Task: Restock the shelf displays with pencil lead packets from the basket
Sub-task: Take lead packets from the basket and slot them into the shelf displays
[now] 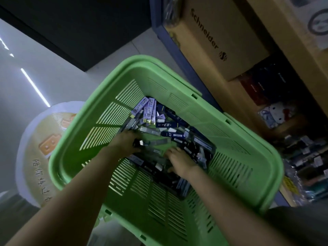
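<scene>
A green slotted plastic basket fills the middle of the view, with a heap of pencil lead packets on its bottom: purple ones at the far side, dark blue and black ones in the middle. Both my arms reach down into it. My left hand grips a small dark packet with a shiny end near the left wall. My right hand lies on the black packets with its fingers spread. The shelf displays stand at the right, dim and blurred.
A brown Schneider carton sits on the blue-framed shelf unit at the upper right, above dark boxed goods. A round white and yellow floor sticker shows left of the basket. Pale floor and a dark cabinet base lie beyond.
</scene>
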